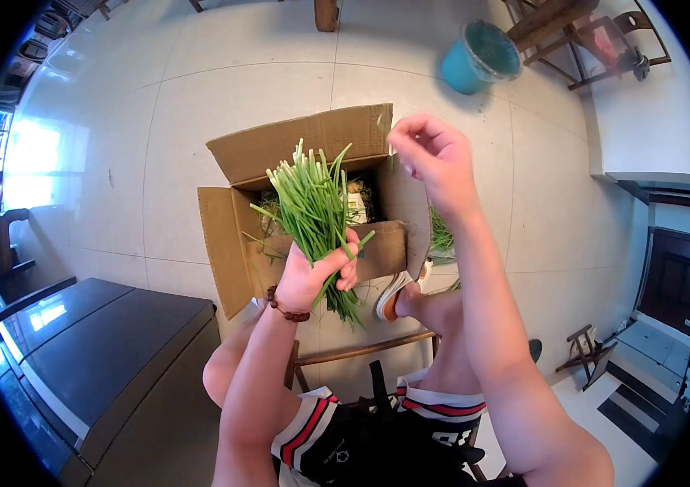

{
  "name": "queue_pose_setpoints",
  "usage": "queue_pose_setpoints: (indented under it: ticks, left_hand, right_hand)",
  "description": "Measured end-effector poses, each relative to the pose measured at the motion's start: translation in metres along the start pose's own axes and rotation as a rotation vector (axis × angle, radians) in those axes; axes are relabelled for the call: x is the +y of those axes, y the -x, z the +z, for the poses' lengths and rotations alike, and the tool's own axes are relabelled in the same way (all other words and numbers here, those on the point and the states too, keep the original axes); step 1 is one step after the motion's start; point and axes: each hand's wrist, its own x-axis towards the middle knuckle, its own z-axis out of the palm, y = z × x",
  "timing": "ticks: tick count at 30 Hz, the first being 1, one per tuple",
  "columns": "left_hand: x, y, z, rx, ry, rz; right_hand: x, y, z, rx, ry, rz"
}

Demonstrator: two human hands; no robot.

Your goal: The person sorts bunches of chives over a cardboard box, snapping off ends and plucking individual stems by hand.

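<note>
My left hand [318, 272] is wrapped round a bunch of long green stalks [310, 199], pale ends up, above an open cardboard box [272, 146]. My right hand [434, 158] is raised beside the box's right flap, thumb and forefinger pinched on a small pale bit [393, 149], too small to make out. Inside the box, partly hidden by the bunch, lie loose green scraps and a white packet [357, 208]. More green stalks [441, 237] lie on the floor right of the box.
A teal bucket [467, 69] with a plastic liner stands at the upper right, near wooden furniture [552, 24]. A dark glossy cabinet [109, 349] is at the left. My shoe [393, 299] touches the floor just below the box.
</note>
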Motion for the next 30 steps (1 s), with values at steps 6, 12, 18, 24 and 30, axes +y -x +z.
queue_pose_setpoints:
  ticks: [6,12,18,24,30]
  left_hand:
    - [-0.001,-0.005,-0.003,0.051,0.093,0.098]
    - [-0.01,-0.009,-0.007,0.103,0.078,0.208]
    - [0.0,-0.008,0.002,0.16,-0.048,0.17]
    - [-0.003,-0.008,0.003,0.16,-0.061,0.098]
    - [-0.002,-0.007,0.006,0.096,0.042,0.051]
  right_hand:
    - [-0.007,0.013,0.004,-0.298,0.243,-0.019]
    - [-0.007,0.022,0.034,-0.478,0.408,-0.185]
    - [-0.002,0.022,0.031,-0.423,0.366,-0.133]
    - [0.0,0.014,0.025,-0.211,0.288,-0.181]
    - [0.002,0.012,0.027,-0.145,0.249,-0.223]
